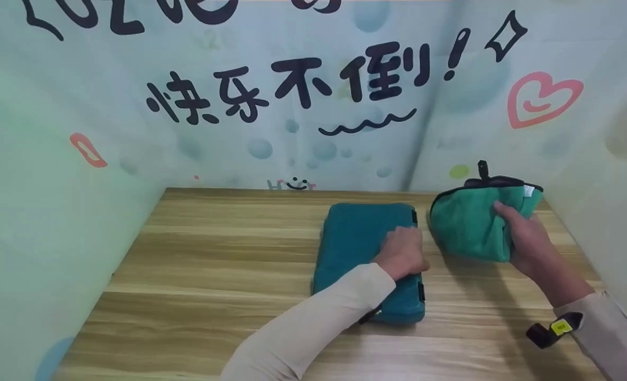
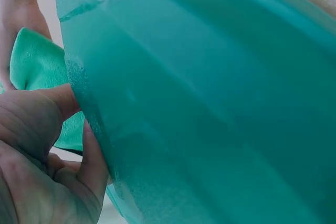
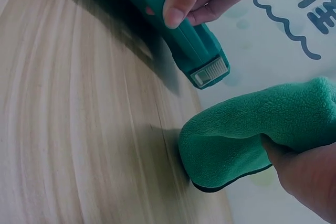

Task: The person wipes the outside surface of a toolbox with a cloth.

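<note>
A teal plastic case with rounded corners is at the middle right of the table in the head view. My left hand grips its right edge, thumb and fingers on either side of the rim in the left wrist view. Grey latches show on the case's side in the right wrist view. To the right, my right hand holds a folded green fleecy cloth with black edging and a small white tag, its thumb pressed into the near face. The fingers behind the cloth are hidden.
A wood-grain table lies beneath. Behind it hangs a pale printed backdrop with dark lettering, and pale side walls stand left and right. A black strap with a yellow label is at my right sleeve.
</note>
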### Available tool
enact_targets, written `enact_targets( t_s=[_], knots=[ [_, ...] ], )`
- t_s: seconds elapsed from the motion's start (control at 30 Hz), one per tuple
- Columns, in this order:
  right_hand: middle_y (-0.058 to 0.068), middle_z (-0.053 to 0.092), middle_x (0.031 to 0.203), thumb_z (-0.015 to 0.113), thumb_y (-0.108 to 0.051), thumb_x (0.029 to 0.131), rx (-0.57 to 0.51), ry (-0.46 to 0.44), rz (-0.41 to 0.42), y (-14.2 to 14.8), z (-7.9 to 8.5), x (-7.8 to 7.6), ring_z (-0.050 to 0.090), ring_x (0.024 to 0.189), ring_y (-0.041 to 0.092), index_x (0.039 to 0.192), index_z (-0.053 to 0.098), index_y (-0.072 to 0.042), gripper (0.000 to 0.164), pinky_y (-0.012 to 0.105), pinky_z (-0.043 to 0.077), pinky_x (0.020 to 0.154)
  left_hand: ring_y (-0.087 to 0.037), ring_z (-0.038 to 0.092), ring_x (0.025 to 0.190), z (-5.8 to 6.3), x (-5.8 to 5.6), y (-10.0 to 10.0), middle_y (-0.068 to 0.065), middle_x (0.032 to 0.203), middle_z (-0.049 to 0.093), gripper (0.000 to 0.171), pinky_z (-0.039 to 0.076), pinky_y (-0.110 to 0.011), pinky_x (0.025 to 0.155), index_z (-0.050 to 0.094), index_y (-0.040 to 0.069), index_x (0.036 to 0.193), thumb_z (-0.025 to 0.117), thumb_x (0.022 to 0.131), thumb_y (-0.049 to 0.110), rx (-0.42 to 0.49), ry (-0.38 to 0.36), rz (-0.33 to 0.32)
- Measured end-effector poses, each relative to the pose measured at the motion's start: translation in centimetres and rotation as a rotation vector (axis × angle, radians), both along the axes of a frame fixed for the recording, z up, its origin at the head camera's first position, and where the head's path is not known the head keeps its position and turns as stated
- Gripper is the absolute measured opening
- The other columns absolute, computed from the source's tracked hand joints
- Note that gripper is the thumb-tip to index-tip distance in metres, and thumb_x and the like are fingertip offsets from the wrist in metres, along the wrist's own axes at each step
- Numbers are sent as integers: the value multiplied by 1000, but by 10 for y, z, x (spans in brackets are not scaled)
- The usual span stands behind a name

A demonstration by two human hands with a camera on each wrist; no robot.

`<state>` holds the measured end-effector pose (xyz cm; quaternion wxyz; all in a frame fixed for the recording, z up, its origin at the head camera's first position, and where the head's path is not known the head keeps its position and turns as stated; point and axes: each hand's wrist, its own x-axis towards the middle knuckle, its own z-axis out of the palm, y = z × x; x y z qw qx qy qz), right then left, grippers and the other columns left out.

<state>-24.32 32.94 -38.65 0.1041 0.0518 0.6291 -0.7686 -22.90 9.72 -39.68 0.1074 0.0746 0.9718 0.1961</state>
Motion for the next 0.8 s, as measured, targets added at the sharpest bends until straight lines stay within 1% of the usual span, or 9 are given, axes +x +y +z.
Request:
enact_targets(
  t_s=[0.2, 0.37, 0.5, 0.6, 0.73, 0.8],
  knots=[
    [3, 40, 130, 62, -37, 103, 44, -6, 1, -2, -3, -2, 46, 115, 19, 127, 34, -27, 38, 31, 54, 82, -15, 57, 55, -4, 0, 7, -1, 64, 62, 16, 40, -25, 46, 75, 11, 86, 81, 88, 26, -13, -23, 27],
    [3, 41, 129, 62, -37, 103, 61, 3, 9, -3, -5, -3, 47, 113, 19, 127, 35, -27, 38, 30, 54, 82, -16, 57, 59, -9, -1, 11, -1, 66, 61, 15, 41, -26, 48, 76, 12, 92, 81, 88, 25, -39, -17, 18],
    [3, 40, 130, 63, -40, 102, 85, -13, 15, -4, -7, -3, 46, 115, 19, 128, 35, -28, 40, 30, 54, 82, -14, 56, 58, -15, -1, 13, 0, 65, 60, 13, 42, -25, 48, 75, 12, 84, 81, 87, 24, -73, 10, -9],
    [3, 40, 131, 63, -41, 101, 95, -22, 24, -4, -8, -4, 45, 116, 19, 128, 34, -28, 42, 30, 54, 83, -13, 54, 57, -19, -1, 15, 1, 64, 60, 16, 43, -25, 47, 72, 14, 76, 80, 87, 22, -95, 20, -23],
    [3, 42, 129, 61, -39, 103, 97, -8, 38, -4, -10, -5, 48, 113, 17, 128, 36, -26, 38, 31, 54, 83, -13, 53, 56, -18, -2, 16, 2, 65, 60, 20, 42, -26, 45, 69, 15, 70, 78, 87, 19, -110, 35, -42],
    [3, 43, 128, 60, -38, 103, 93, 0, 44, -5, -10, -7, 50, 112, 17, 128, 37, -25, 37, 31, 54, 84, -13, 53, 57, -17, -3, 17, 1, 66, 60, 20, 41, -26, 45, 70, 14, 70, 77, 88, 18, -107, 35, -44]
  ],
)
